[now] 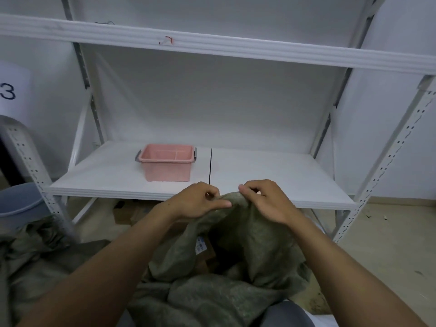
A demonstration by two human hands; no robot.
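Pinches olive cloth, bearing perhaps a label, with left hand and right hand, before pink tub on shelf.

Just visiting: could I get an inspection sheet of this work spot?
Surface: white shelf board, dark seam down its middle, pink bin standing on its left half.
Job's things: green cloth, crumpled, held up before the shelf; a white label shows on it.
Clutter: more green fabric heaped at left; cardboard boxes under the shelf.
Hands: left hand and right hand both pinch the cloth's top edge, close together.
Cables: nothing seen.
Surroundings: grey bucket at left, sheet marked 3 on the wall.
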